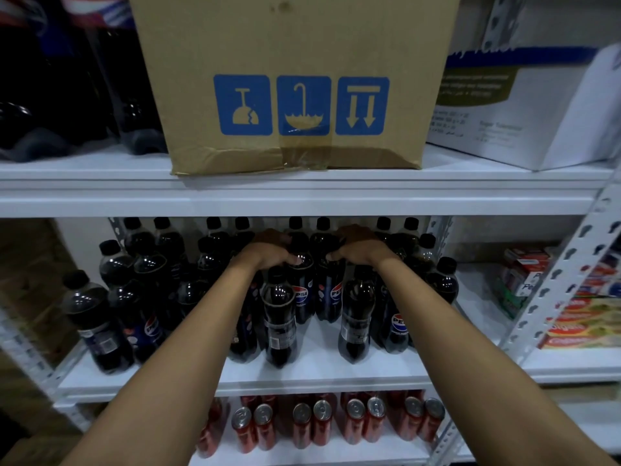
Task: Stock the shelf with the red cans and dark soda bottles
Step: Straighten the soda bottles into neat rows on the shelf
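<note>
Head view: both hands, left (268,251) & right (359,247), fingers curled round tops of two upright dark soda bottles (302,284) mid-shelf (319,371), side by side, equally near; red cans (302,425) one shelf below.

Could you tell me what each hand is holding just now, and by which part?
Each hand grips a dark soda bottle by its top: the left hand on one bottle, the right hand on its neighbour.
</note>
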